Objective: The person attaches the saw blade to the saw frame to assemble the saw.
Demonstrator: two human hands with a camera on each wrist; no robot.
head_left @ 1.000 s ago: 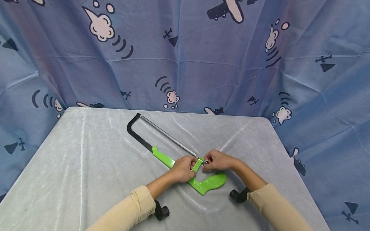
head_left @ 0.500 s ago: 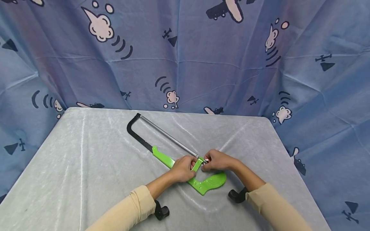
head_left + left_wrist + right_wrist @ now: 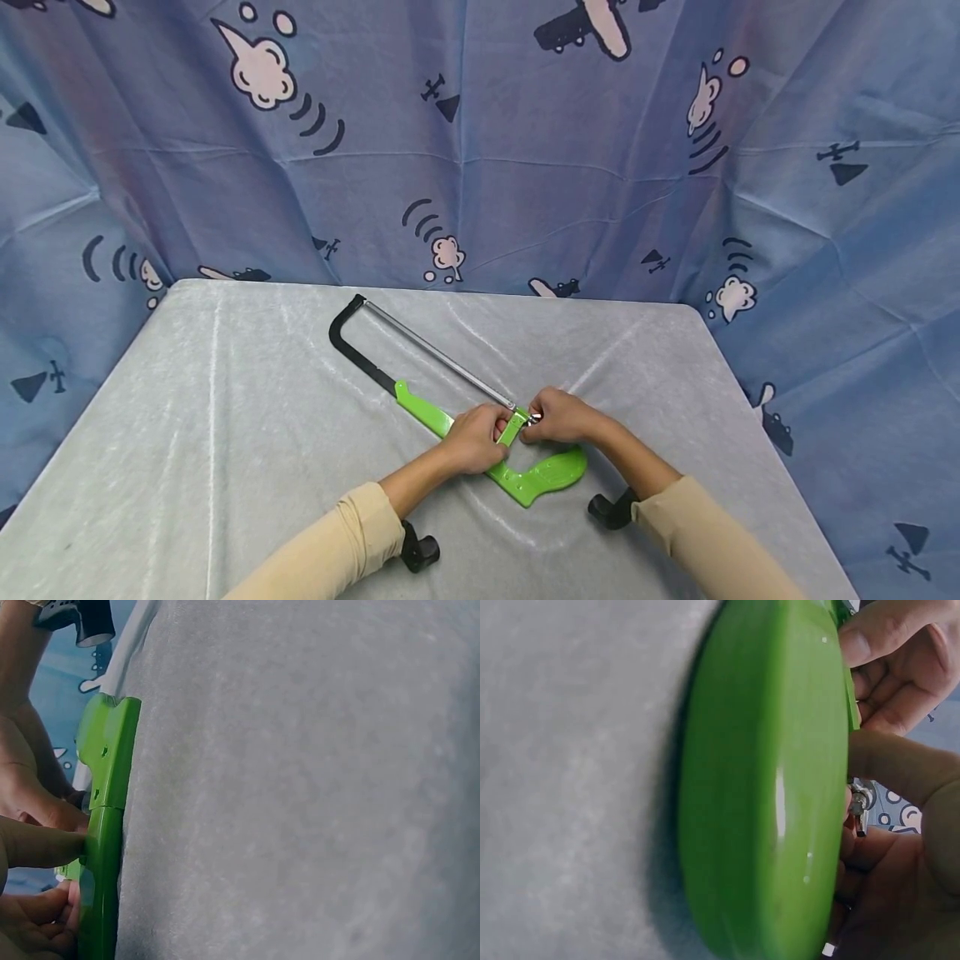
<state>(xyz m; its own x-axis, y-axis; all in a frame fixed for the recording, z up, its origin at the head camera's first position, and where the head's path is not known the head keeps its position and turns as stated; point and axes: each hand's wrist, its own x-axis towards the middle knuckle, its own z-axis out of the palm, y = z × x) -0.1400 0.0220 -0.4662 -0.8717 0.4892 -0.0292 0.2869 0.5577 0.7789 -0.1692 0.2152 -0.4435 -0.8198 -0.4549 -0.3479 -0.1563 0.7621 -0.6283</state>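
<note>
A hacksaw lies on the table, with a green handle, a black front frame and a straight silver bar along its far side. My left hand grips the short green post of the handle, thumb on the near side. At the end of that post sits a shiny metal wing nut, which my right hand pinches between thumb and fingers. Up close, the right wrist view is mostly filled by the green grip. The left wrist view shows the green frame edge beside my left fingers.
Pale grey cloth covers the table. Behind it hangs a blue curtain printed with clouds and planes. A black wrist mount sticks out under each sleeve, the left one and the right one, both low over the cloth.
My right forearm has swung slightly left, and the right hand has turned a little at the wing nut. The hacksaw and my left hand have stayed in place.
</note>
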